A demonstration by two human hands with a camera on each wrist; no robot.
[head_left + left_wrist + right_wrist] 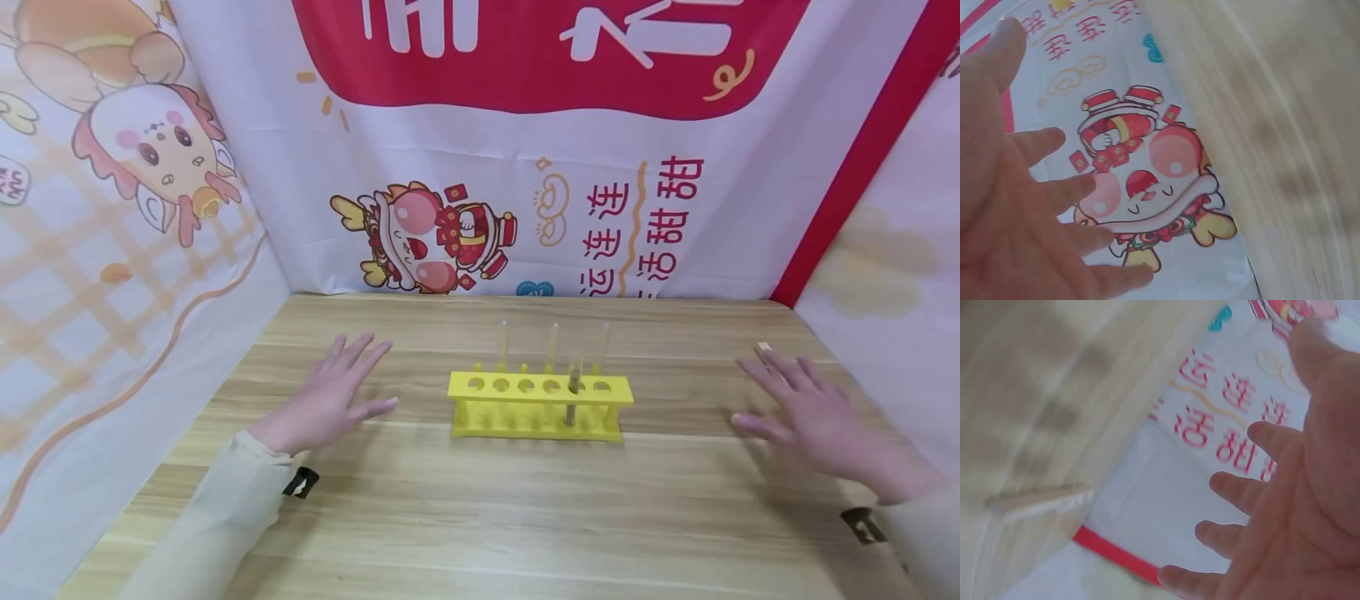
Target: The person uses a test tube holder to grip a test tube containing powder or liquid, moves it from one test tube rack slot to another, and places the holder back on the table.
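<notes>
A yellow test tube rack [540,398] stands on the wooden table, between my two hands. In one of its holes, right of the middle, sits a test tube [574,380] with something dark inside. Three clear test tubes, one of them the left tube [504,343], stand on pegs along the rack's back. To the rack's left, my left hand [330,396] is spread with its fingers apart, holding nothing. My right hand [813,417] is likewise spread and holds nothing, farther off on the right. Just past its fingers lies a small pale stick-like piece [1044,503].
The wooden table [487,517] ends at a printed cloth [480,133] hanging behind it. More printed cloth walls flank the left and right sides. Each wrist has a dark band, such as the left band [302,482].
</notes>
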